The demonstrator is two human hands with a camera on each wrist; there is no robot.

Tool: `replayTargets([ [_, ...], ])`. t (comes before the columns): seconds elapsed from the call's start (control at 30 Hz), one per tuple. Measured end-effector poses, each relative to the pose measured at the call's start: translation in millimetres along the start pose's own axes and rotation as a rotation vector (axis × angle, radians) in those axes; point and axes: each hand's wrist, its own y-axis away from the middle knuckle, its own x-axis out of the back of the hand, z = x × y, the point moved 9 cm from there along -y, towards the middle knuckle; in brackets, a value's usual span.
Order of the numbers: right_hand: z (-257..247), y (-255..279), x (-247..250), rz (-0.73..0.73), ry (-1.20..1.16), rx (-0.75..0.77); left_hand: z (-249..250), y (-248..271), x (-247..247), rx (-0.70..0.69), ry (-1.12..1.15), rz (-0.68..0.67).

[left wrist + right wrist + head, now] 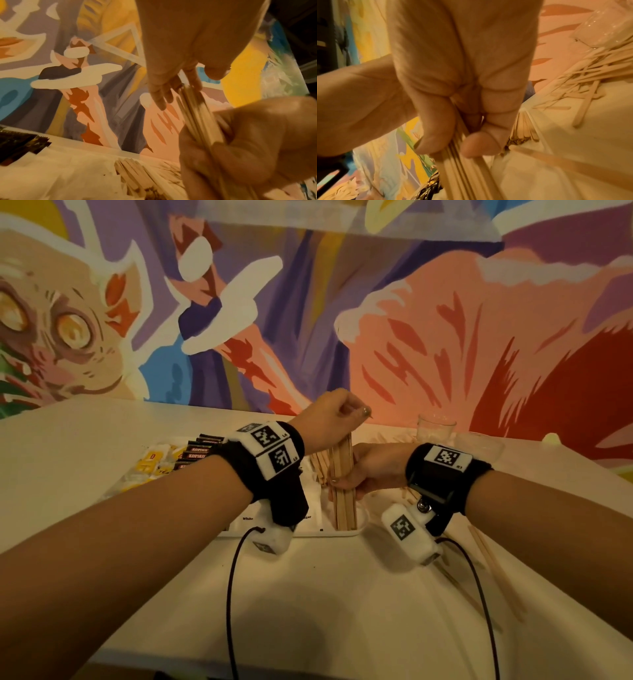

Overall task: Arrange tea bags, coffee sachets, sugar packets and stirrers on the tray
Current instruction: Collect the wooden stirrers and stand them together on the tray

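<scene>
A bundle of wooden stirrers (342, 474) stands upright in the right end of the white tray (308, 531). My right hand (356, 474) grips its middle, thumb in front. Over its top ends my left hand (342, 414) pinches the sticks with its fingertips (159, 97). The right wrist view shows thumb and fingers wrapped round the bundle (462, 170). More stirrers (137, 174) lie flat in the tray. Dark coffee sachets (198, 450) and yellow tea bags (150, 463) sit at the tray's left. My left wrist hides the tray's middle.
Loose stirrers (590, 75) are scattered on the table right of the tray, some near my right forearm (493, 566). A clear glass (436, 426) and a clear bowl (479, 445) stand at the back right. A painted wall rises behind the table.
</scene>
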Motion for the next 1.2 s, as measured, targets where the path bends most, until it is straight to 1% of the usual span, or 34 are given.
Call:
replayTargets([
  [0.03, 2, -1, 0, -0.002, -0.011, -0.017, -6, 0, 5, 0.057, 0.001, 0.024],
  [0.1, 5, -2, 2, 0.004, -0.037, -0.052, -29, 4, 7, 0.256, 0.074, -0.009],
  [0.17, 10, -3, 2, 0.0, -0.042, -0.092, -51, 19, -6, 0.49, 0.258, -0.154],
  [0.2, 12, -3, 1, -0.003, -0.04, -0.109, -56, 27, -15, 0.55, 0.319, -0.239],
  [0.23, 15, -5, 1, -0.002, -0.038, -0.12, -59, 34, -22, 0.57, 0.357, -0.291],
  [0.27, 16, -6, 1, 0.007, -0.038, -0.129, -62, 39, -27, 0.574, 0.376, -0.294],
  [0.3, 18, -7, 2, 0.02, -0.042, -0.132, -64, 41, -28, 0.566, 0.364, -0.267],
  [0.4, 18, -6, 1, 0.047, -0.039, -0.123, -67, 42, -31, 0.518, 0.211, -0.199],
  [0.5, 17, -3, -1, 0.052, -0.009, -0.126, -73, 44, -34, 0.57, 0.133, -0.177],
  [0.63, 16, 2, -4, 0.081, 0.068, -0.152, -77, 52, -40, 0.676, 0.143, -0.208],
  [0.7, 15, 7, 1, 0.139, 0.13, -0.168, -78, 56, -44, 0.714, 0.12, -0.247],
  [0.83, 7, 19, 36, 0.382, 0.321, -0.169, -84, 58, -43, 0.772, 0.064, -0.263],
  [0.9, 9, 29, 48, 0.438, 0.429, -0.229, -81, 59, -43, 0.772, 0.055, -0.286],
  [0.97, 22, 34, 51, 0.374, 0.578, -0.349, -79, 60, -44, 0.76, 0.047, -0.312],
  [1.03, 38, 36, 43, 0.27, 0.633, -0.446, -78, 61, -47, 0.755, 0.055, -0.333],
  [1.13, 53, 32, 32, 0.227, 0.447, -0.472, -73, 57, -50, 0.714, 0.053, -0.335],
  [1.2, 53, 31, 35, 0.236, 0.393, -0.456, -67, 49, -50, 0.647, 0.031, -0.312],
])
